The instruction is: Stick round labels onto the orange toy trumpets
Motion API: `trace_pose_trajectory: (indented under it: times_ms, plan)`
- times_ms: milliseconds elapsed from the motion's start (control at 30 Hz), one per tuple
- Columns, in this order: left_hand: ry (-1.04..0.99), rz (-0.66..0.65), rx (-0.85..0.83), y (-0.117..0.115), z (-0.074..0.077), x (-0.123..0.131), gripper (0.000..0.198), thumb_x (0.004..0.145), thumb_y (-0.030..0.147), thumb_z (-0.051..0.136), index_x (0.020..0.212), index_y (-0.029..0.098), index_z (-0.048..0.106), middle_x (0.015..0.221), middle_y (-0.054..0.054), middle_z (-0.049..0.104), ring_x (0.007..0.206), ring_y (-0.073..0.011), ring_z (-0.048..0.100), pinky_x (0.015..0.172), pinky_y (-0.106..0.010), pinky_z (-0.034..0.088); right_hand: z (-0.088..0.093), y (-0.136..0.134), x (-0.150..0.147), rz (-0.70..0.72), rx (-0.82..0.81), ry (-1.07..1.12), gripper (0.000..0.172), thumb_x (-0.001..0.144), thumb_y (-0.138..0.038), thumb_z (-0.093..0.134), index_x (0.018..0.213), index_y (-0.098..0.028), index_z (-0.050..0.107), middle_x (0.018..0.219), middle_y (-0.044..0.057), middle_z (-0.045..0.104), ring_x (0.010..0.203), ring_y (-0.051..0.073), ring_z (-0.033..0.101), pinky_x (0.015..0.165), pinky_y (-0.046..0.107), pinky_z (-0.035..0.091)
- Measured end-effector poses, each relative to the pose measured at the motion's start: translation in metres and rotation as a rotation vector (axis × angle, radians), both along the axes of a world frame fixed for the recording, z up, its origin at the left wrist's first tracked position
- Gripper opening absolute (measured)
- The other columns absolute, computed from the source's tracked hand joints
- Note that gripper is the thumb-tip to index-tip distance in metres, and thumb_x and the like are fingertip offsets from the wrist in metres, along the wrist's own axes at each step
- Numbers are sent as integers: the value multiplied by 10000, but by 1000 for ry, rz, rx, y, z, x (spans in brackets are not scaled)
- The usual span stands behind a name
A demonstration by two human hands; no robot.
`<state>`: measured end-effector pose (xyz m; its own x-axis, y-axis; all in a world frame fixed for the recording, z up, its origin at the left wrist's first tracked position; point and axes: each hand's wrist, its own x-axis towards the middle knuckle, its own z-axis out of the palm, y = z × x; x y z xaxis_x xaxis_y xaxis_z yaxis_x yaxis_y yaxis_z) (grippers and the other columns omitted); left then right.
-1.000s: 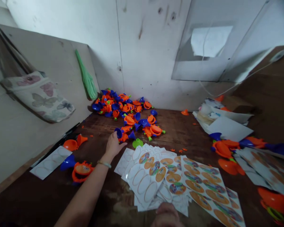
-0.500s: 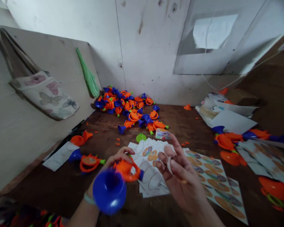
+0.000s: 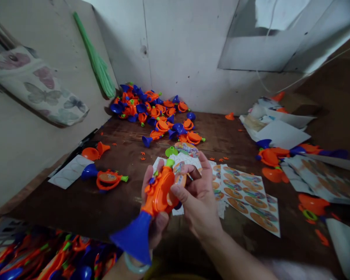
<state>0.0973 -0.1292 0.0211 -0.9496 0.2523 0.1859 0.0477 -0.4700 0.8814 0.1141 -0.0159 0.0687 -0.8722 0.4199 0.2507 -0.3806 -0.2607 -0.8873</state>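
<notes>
Toy trumpet [image 3: 159, 192]'s wrapped by curled left fingers [image 3: 162, 221], orange oval sticker [image 3: 180, 179]'s pinched in right fingers [image 3: 186, 197]; best squared up before it's pressed.

A single head-worn camera views the scene from above the table's [image 3: 216, 132] near side, facing forward and down. The left hand [image 3: 159, 228] and right hand [image 3: 202, 200] appear close, at lower centre. The back wall [image 3: 186, 46] stands farther off, across the top. The left edge crops a butterfly-print bag [image 3: 46, 93].
</notes>
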Motion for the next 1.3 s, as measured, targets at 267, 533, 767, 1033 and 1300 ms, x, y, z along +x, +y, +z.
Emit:
trace_pose_trajectory:
  times_ms: [267, 533, 767, 1033, 1300]
  plan:
    - [-13, 25, 46, 9, -5, -5, 952, 782, 813, 864, 1562, 361, 556, 1744, -171, 524, 1551, -455, 575, 1248, -591, 534, 0, 1, 0, -120, 107, 55, 902, 927, -261, 846, 1608, -523, 317, 1103, -35, 573, 820, 133, 651, 704, 243, 669]
    - [98, 56, -8, 6, -7, -3, 748, 953, 625, 821, 1567, 337, 505, 1750, -173, 507, 1569, -400, 566, 1247, -545, 533, -4, 2, 0, -168, 178, 71, 886, 938, -209, 810, 1620, -490, 318, 1100, -13, 575, 870, 155, 639, 726, 252, 644]
    - [283, 140, -30, 10, 9, -11, 623, 914, 550, 894, 1417, 293, 632, 1596, -157, 662, 1451, -386, 680, 1182, -526, 593, 1, 0, -2, -150, 56, 48, 835, 877, -165, 878, 1519, -451, 427, 1029, -50, 605, 874, 137, 636, 750, 239, 616]
    - [270, 168, -6, 13, 13, -14, 477, 931, 441, 902, 1341, 313, 695, 1515, -102, 709, 1358, -344, 744, 1144, -492, 623, -1, -2, -5, -136, 19, 41, 819, 865, -137, 872, 1490, -467, 456, 1038, -55, 604, 861, 124, 633, 748, 233, 602]
    - [227, 206, -30, 16, 12, -15, 489, 921, 471, 897, 1309, 276, 672, 1464, -125, 725, 1391, -358, 715, 1164, -511, 605, -4, -2, -7, -132, 38, 50, 807, 882, -134, 850, 1492, -466, 437, 1052, -53, 596, 855, 126, 647, 733, 250, 607]
